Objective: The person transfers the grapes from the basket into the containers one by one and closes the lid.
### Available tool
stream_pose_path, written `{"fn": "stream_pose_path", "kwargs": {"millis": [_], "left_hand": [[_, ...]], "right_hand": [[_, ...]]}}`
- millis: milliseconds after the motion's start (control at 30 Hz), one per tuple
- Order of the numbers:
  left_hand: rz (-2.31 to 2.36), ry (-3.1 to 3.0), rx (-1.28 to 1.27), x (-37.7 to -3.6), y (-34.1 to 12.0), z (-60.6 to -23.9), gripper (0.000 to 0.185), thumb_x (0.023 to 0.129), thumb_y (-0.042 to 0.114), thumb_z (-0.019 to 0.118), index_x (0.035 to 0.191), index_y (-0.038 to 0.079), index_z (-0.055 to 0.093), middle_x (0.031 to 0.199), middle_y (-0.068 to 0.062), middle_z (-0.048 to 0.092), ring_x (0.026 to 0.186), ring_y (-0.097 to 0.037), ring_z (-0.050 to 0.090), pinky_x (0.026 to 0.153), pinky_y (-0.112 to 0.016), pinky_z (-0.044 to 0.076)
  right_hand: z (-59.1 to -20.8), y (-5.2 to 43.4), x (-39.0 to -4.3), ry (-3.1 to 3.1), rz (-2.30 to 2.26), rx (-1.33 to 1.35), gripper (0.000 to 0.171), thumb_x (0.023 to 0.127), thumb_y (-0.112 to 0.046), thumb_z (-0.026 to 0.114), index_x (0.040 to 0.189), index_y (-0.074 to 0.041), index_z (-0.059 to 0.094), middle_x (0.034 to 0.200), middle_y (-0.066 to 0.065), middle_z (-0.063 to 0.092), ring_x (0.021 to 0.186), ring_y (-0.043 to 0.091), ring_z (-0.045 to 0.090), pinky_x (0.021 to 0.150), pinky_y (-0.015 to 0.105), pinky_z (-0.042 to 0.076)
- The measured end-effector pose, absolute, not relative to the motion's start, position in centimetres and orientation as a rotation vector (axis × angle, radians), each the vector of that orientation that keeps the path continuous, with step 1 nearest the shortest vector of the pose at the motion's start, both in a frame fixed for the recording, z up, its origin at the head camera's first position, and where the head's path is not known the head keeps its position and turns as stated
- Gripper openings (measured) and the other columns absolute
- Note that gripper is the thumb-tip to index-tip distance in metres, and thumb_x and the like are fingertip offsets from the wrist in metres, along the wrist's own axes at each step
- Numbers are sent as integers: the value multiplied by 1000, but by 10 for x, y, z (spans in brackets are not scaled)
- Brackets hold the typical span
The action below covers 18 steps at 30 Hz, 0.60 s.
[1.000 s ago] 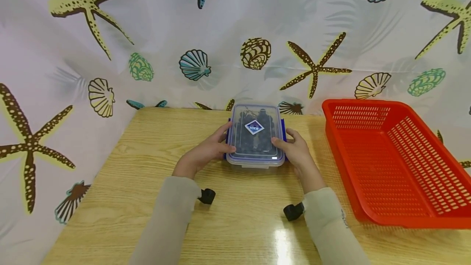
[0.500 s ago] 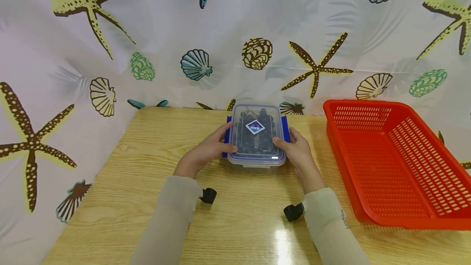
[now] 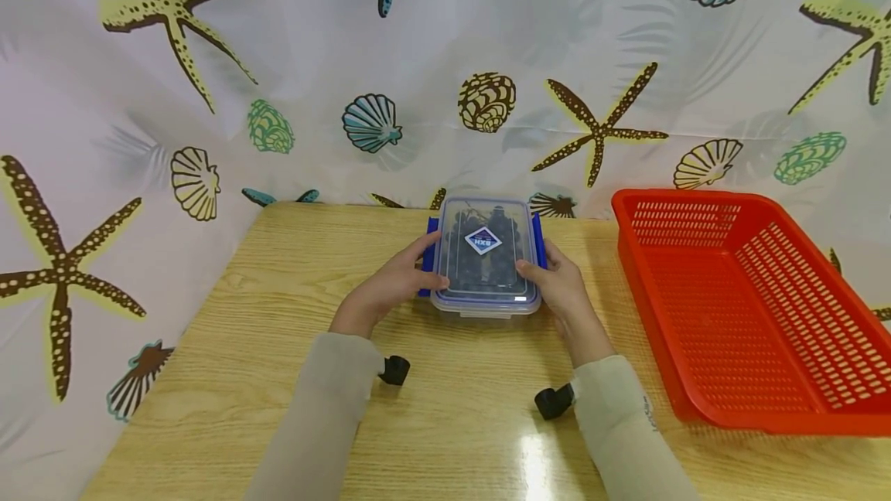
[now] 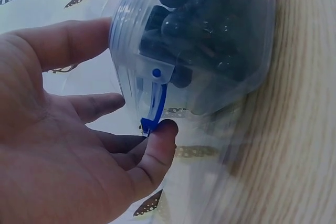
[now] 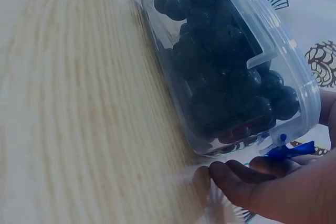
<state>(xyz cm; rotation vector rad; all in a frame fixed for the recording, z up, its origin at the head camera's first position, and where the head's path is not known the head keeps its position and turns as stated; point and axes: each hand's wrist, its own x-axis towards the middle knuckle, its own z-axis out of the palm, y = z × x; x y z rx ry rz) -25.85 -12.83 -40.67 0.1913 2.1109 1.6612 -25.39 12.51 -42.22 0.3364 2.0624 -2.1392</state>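
A clear plastic container (image 3: 485,257) with a see-through lid and dark round fruit inside stands on the wooden table (image 3: 278,315), near its back edge. My left hand (image 3: 390,284) holds its left side, thumb on the lid, fingertips at the blue left latch (image 3: 425,265). In the left wrist view a fingertip touches the lower end of that latch (image 4: 155,103), which hangs away from the container (image 4: 210,40). My right hand (image 3: 560,288) mirrors this on the right latch (image 3: 539,246). The right wrist view shows the fruit-filled container (image 5: 226,61) and the blue latch (image 5: 289,151) above my fingers (image 5: 236,174).
An empty red slotted basket (image 3: 685,195) sits on the table's right side, close to my right hand. A curtain printed with starfish and shells (image 3: 487,99) hangs right behind the table. Black wrist-camera mounts (image 3: 393,369) show by both sleeves.
Both blue latches have swung outward from the container's sides as my fingers pulled them. The container and the basket have stayed in place.
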Motion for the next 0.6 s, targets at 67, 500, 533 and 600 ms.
{"fn": "stream_pose_path", "kwargs": {"millis": [67,500,533,600], "left_hand": [[1648,2128,197,-258,-128,-406,88,95,6,66,164,20,13,162,-19,21,145,-39,29,115,-55,27],[1663,2165,162,-257,-125,-405,87,95,4,65,164,22,15,163,-17,21,144,-40,31,115,-56,25],[1666,2162,163,-257,-125,-405,87,95,4,65,164,22,15,163,-16,21,144,-40,30,115,-56,25],[1670,2159,163,-257,-125,-405,87,95,4,65,164,23,15,163,-16,20,144,-40,30,115,-56,25]], "right_hand": [[-424,125,-254,2043,-2148,324,76,99,-7,66,162,-10,23,162,11,31,147,25,30,117,37,26],[-423,111,-248,2211,-2018,178,68,108,-12,42,164,-10,4,166,15,18,150,28,20,119,44,18],[-423,110,-248,2219,-2008,176,68,108,-12,41,164,-10,2,166,14,17,150,29,19,120,45,17],[-422,110,-248,2230,-1991,172,68,108,-12,40,164,-10,1,167,14,15,151,29,17,120,45,16]]}}
